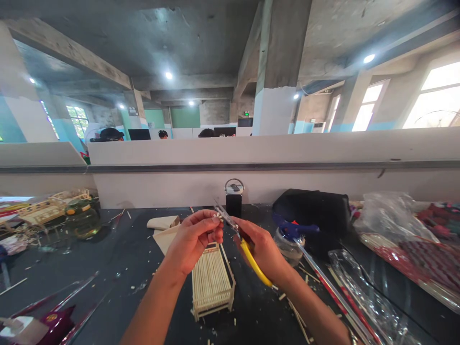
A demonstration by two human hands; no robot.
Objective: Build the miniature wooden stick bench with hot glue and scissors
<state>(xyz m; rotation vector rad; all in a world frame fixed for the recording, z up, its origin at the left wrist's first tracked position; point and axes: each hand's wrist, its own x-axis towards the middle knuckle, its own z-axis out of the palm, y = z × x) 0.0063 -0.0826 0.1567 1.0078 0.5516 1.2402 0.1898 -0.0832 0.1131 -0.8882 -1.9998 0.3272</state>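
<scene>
In the head view, my left hand [192, 239] pinches a few short pale wooden sticks [218, 216] between thumb and fingertips. My right hand [262, 247] is closed around scissors with yellow handles [256, 268], their metal blades pointing up and left. The blades are right beside the sticks; whether they touch is too small to tell. Beneath both hands, a small bed-shaped frame of pale sticks [211, 278] stands on the dark tabletop [143, 306]. Its far end is partly hidden by my left hand.
Rolled brown paper [163, 223] lies behind my left hand. A blue glue gun [296, 229] rests on a glass jar [289, 249] at right, near clear plastic wrapping [362, 282]. A black handled device [234, 201] stands by the partition [179, 187]. Stick scraps lie around.
</scene>
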